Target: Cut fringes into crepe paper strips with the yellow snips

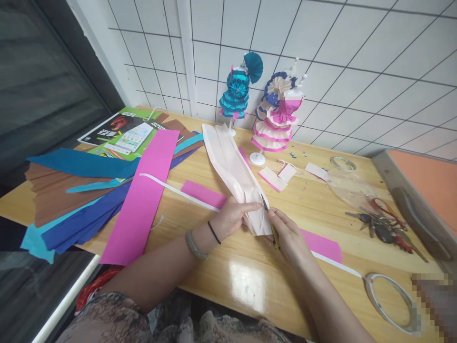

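A long strip of pale pink crepe paper [228, 162] stretches from the table's back edge toward me. Its near end is pinched between the thumb and fingers of my left hand [237, 216]. My right hand [285, 233] is closed around yellow-handled scissors [275, 238], whose dark blades meet the strip's right edge. Part of the handles is hidden by my fingers. Under both arms, a bright pink strip [321, 245] lies on the table with a white tape strip [178, 191] along it, running to a tape roll [391, 302] at the right.
Left stand a wide pink paper [150, 190] and blue, brown and teal sheets [82, 163] over magazines [107, 128]. Behind are small paper dresses on stands [274, 124]. Right lie paper scraps [276, 177], keys [383, 231], another tape roll [342, 164] and an orange-lined tray [424, 190].
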